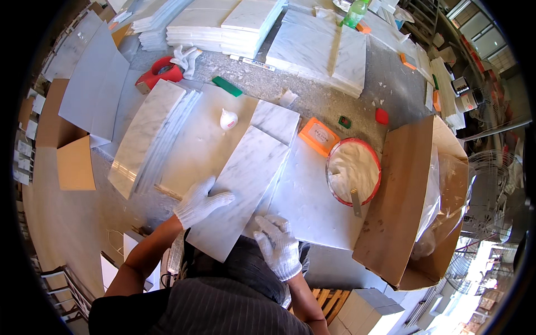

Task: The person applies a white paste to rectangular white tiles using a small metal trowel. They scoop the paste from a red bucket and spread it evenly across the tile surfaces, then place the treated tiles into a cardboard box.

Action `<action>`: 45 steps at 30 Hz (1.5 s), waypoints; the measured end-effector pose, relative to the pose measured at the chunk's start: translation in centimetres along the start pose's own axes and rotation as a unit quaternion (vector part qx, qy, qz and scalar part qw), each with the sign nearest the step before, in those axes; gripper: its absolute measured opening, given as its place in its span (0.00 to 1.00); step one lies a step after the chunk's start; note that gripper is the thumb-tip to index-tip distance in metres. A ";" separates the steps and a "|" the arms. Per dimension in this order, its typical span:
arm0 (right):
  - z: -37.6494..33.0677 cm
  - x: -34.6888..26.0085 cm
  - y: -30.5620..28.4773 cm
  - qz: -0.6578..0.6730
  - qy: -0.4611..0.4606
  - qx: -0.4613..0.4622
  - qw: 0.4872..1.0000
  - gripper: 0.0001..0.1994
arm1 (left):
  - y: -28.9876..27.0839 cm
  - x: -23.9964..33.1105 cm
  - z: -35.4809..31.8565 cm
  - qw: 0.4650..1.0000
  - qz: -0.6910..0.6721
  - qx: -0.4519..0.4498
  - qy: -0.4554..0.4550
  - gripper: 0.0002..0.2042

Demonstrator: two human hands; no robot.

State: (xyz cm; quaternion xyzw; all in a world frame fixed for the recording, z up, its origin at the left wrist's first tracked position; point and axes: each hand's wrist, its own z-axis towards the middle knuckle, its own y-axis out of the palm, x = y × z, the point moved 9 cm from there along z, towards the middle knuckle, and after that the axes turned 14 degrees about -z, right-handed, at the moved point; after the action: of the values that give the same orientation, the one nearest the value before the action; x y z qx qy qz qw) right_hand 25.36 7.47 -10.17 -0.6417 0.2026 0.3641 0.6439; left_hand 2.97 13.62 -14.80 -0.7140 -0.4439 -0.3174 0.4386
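A long white marble tile (237, 190) with grey veins lies slantwise before me, its near end reaching over the table's edge toward my body. Under its far end sits another marble tile (276, 120), with more tile edges showing on the right. My left hand (202, 202), in a white knit glove, rests at the tile's left edge, thumb apart and fingers stretched over its top face. On the other side my right hand (277, 245), gloved alike, is beside the tile's near right edge, fingers loosely apart. Neither hand is closed round anything that I can see.
Leaning tiles (151, 131) stand left, near a small white bottle (228, 119) and a green block (226, 86). A red-rimmed tub (357, 167) of white paste holds a scraper (355, 202). An open cardboard box (402, 206) stands right; tile stacks (318, 47) line the back.
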 end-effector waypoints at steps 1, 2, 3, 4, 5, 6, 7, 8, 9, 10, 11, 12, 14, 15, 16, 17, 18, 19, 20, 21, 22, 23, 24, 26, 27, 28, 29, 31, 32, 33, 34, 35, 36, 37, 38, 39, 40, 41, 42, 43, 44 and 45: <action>-0.1 0.3 -0.4 0.003 0.006 0.011 1.000 0.15 | -0.1 0.4 -0.3 1.000 0.014 -0.001 -0.015 0.23; -0.1 0.5 -0.7 0.007 0.010 0.022 1.000 0.14 | -0.3 1.1 -0.6 1.000 0.015 0.004 -0.005 0.22; -0.1 0.8 -1.0 0.011 0.015 0.033 0.999 0.13 | -0.5 1.8 -1.0 1.000 0.016 0.009 0.005 0.21; -0.2 0.9 -1.3 0.012 0.017 0.040 0.999 0.12 | -0.7 2.6 -1.4 1.000 0.016 0.014 0.014 0.20; -0.6 1.4 -1.3 0.029 0.045 0.046 0.997 0.12 | -0.8 3.8 -2.0 0.999 0.035 0.012 0.025 0.19; -0.9 2.0 -1.5 0.046 0.068 0.055 0.995 0.12 | -0.9 5.5 -2.6 0.998 0.054 0.015 0.041 0.18; -1.2 2.6 -1.6 0.063 0.091 0.063 0.992 0.12 | -1.1 6.8 -3.0 0.996 0.073 0.018 0.056 0.18; -1.6 2.8 -2.0 0.039 0.069 0.096 0.992 0.12 | -1.2 7.7 -3.2 0.992 0.092 -0.002 0.091 0.17; -1.7 3.2 -2.6 0.021 0.071 0.110 0.991 0.11 | -1.5 7.9 -3.5 0.989 0.117 -0.002 0.089 0.18; -1.9 3.6 -3.3 0.004 0.074 0.124 0.989 0.11 | -1.8 8.2 -3.8 0.986 0.142 -0.002 0.086 0.18; -2.2 3.8 -3.9 -0.013 0.079 0.139 0.987 0.11 | -2.0 8.4 -4.1 0.982 0.168 -0.004 0.084 0.18; -2.5 5.1 -4.4 0.056 0.137 0.170 0.974 0.11 | -2.3 8.6 -4.2 0.981 0.173 -0.007 0.088 0.19; -3.4 6.3 -6.9 0.085 0.190 0.241 0.948 0.12 | -2.2 8.6 -4.4 0.982 0.176 -0.001 0.068 0.19; -4.2 7.0 -8.0 0.089 0.217 0.274 0.933 0.13 | -2.3 8.4 -4.5 0.982 0.180 0.002 0.055 0.19; -4.7 7.2 -9.3 0.075 0.237 0.300 0.921 0.14 | -2.3 8.5 -4.7 0.982 0.179 0.005 0.055 0.19; -5.1 7.3 -10.6 0.060 0.255 0.328 0.908 0.15 | -2.1 8.7 -4.6 0.982 0.179 0.008 0.058 0.19; -5.3 7.0 -11.9 0.020 0.242 0.360 0.901 0.16 | -2.0 8.8 -4.7 0.982 0.178 0.011 0.062 0.19; -5.3 6.9 -12.8 0.027 0.256 0.371 0.892 0.16 | -2.1 8.9 -4.7 0.982 0.176 0.017 0.070 0.19; -5.4 7.0 -13.5 -0.010 0.244 0.381 0.892 0.17 | -2.1 8.9 -4.7 0.981 0.174 0.023 0.078 0.19; -5.5 6.9 -14.0 -0.046 0.232 0.389 0.890 0.17 | -2.1 8.9 -4.8 0.981 0.172 0.028 0.086 0.19; -5.8 7.2 -14.3 -0.056 0.243 0.389 0.887 0.19 | -1.9 9.2 -4.5 0.978 0.177 0.029 0.108 0.18; -5.8 7.4 -14.5 -0.068 0.251 0.385 0.885 0.20 | -1.8 9.1 -4.4 0.975 0.180 0.032 0.128 0.18; -5.9 7.6 -14.8 -0.080 0.260 0.381 0.884 0.21 | -1.9 9.2 -4.4 0.972 0.182 0.034 0.148 0.17; -5.5 8.5 -15.0 -0.104 0.243 0.358 0.895 0.23 | -2.3 8.9 -4.3 0.981 0.134 0.022 0.139 0.16; -5.3 8.9 -15.1 -0.118 0.235 0.346 0.901 0.24 | -2.3 8.7 -4.3 0.985 0.108 0.015 0.134 0.16; -5.2 9.1 -15.3 -0.126 0.237 0.350 0.897 0.25 | -2.2 8.3 -4.3 0.986 0.118 -0.001 0.120 0.15; -4.7 8.7 -15.7 -0.153 0.220 0.344 0.900 0.24 | -2.2 7.9 -4.4 0.986 0.129 -0.015 0.105 0.15; -3.6 7.9 -16.4 -0.208 0.186 0.330 0.902 0.24 | -1.3 8.0 -4.6 0.985 0.142 -0.065 0.070 0.16; -3.2 8.3 -16.4 -0.192 0.212 0.319 0.904 0.23 | -0.7 8.4 -4.9 0.983 0.144 -0.102 0.047 0.16; -2.7 8.4 -16.3 -0.209 0.210 0.306 0.905 0.23 | 0.1 8.6 -5.2 0.979 0.145 -0.138 0.023 0.17; -2.2 8.7 -16.1 -0.226 0.208 0.292 0.906 0.23 | 0.9 8.8 -5.3 0.977 0.137 -0.161 0.021 0.18; -1.7 8.8 -16.0 -0.241 0.204 0.277 0.907 0.22 | 1.6 9.1 -5.4 0.975 0.129 -0.181 0.018 0.19; -1.3 8.9 -16.0 -0.252 0.215 0.280 0.901 0.19 | 2.4 9.3 -5.5 0.972 0.120 -0.201 0.014 0.20; -0.9 9.3 -16.0 -0.224 0.226 0.278 0.906 0.18 | 3.3 9.4 -5.3 0.969 0.115 -0.217 0.023 0.21; -0.6 9.7 -15.8 -0.195 0.236 0.273 0.912 0.16 | 4.2 9.2 -4.8 0.966 0.109 -0.231 0.030 0.22; -0.4 10.0 -15.6 -0.164 0.247 0.269 0.916 0.15 | 5.0 9.1 -4.5 0.963 0.106 -0.244 0.036 0.22; -0.4 10.1 -15.7 -0.165 0.249 0.268 0.916 0.14 | 5.7 9.2 -4.2 0.961 0.108 -0.252 0.044 0.22; -0.4 10.1 -16.0 -0.167 0.251 0.267 0.915 0.13 | 6.3 9.3 -3.9 0.958 0.110 -0.260 0.052 0.22; -0.6 10.2 -16.2 -0.169 0.253 0.266 0.915 0.13 | 6.7 9.4 -3.6 0.955 0.112 -0.268 0.061 0.22; -0.9 10.2 -16.6 -0.173 0.244 0.276 0.913 0.13 | 6.9 9.4 -3.3 0.953 0.112 -0.272 0.071 0.22; -1.3 10.3 -17.1 -0.179 0.236 0.286 0.911 0.13 | 7.3 9.5 -3.0 0.951 0.111 -0.276 0.083 0.21; -1.7 10.4 -17.4 -0.186 0.227 0.296 0.909 0.13 | 7.6 9.6 -2.8 0.949 0.110 -0.281 0.095 0.20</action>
State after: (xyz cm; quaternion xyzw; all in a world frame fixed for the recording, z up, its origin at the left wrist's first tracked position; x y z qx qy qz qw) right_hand 45.17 9.55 -6.05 -0.5126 0.3190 0.0059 0.7971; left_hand 13.60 12.82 -8.20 -0.8192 -0.2115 -0.4456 0.2926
